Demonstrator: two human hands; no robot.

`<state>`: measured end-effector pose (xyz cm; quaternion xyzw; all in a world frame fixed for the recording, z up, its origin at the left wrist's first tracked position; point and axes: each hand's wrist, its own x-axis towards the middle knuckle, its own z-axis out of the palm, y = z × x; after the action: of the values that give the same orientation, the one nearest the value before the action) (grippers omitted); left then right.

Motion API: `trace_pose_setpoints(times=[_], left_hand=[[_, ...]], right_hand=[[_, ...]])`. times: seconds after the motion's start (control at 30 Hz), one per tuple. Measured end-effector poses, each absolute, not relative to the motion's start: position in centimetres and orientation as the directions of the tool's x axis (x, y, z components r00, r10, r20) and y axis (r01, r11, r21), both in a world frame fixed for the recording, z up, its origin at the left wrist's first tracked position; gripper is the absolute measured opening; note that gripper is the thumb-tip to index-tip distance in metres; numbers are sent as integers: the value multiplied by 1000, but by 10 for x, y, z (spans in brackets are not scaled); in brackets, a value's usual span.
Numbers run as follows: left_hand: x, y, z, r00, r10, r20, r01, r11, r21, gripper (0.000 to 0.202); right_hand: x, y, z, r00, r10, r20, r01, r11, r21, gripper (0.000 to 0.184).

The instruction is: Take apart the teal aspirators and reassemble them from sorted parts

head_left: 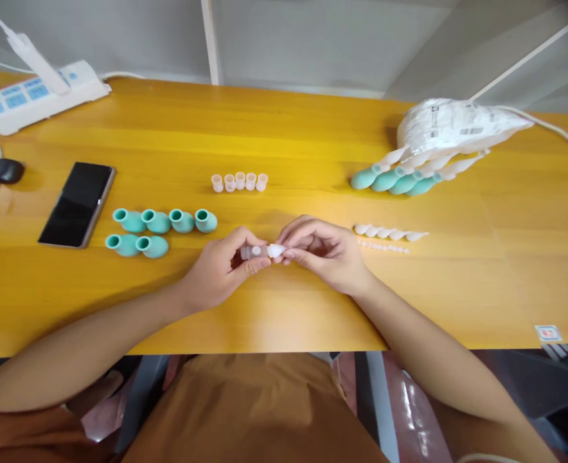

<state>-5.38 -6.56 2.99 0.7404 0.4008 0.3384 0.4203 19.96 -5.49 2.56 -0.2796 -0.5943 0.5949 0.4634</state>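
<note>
Between the thumb and fingers of my left hand [221, 267] is a small translucent tube piece [248, 253], lying sideways. My right hand [325, 251] pinches a white cone-shaped tip [276, 250], its wide end against the tube piece. I cannot tell how firmly the two are joined. Nearest my left hand stand two rows of green rubber bulbs [182, 220] with open necks. Beside my right hand lie a row of pale pointed tips [390, 232] and a line of tiny pale pieces [384, 247]. Beyond both hands is a row of small translucent cups [240, 181].
Green bulbs with pale nozzles [402, 180] lie at the right, against a white plastic bag [452, 125]. On the left are a black phone [78, 204], a white power strip [43, 96] with cables, and a small black object [3, 170]. The wooden table [288, 321] ends in front of my body.
</note>
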Motion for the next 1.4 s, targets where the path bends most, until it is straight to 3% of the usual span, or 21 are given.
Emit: trace_pose_setpoints(times=[0.3,0.43,0.57,0.9,1.2,1.4], left_hand=[[-54,-68,29,462,869,178,368,-371,853,22],[-55,-68,27,486,856,174,412,-401,818,21],[-56,-68,22,516,831,208,424,-458,781,21],[-56,-72,20,522,823,224,463,-494,736,20],[-57,-68,23,527,845,92,406,-346,846,13],[-57,-71,19,521,846,118,337,-331,881,11]], right_hand=[[205,-54,20,-452,814,365,109,456,-883,9],[204,-55,23,-492,751,441,189,586,-788,17],[203,-55,23,-501,710,494,209,654,-727,14],[203,-58,18,-507,683,526,219,692,-688,15],[203,-57,20,-510,708,489,188,646,-740,13],[200,-59,19,-464,747,475,122,586,-801,10]])
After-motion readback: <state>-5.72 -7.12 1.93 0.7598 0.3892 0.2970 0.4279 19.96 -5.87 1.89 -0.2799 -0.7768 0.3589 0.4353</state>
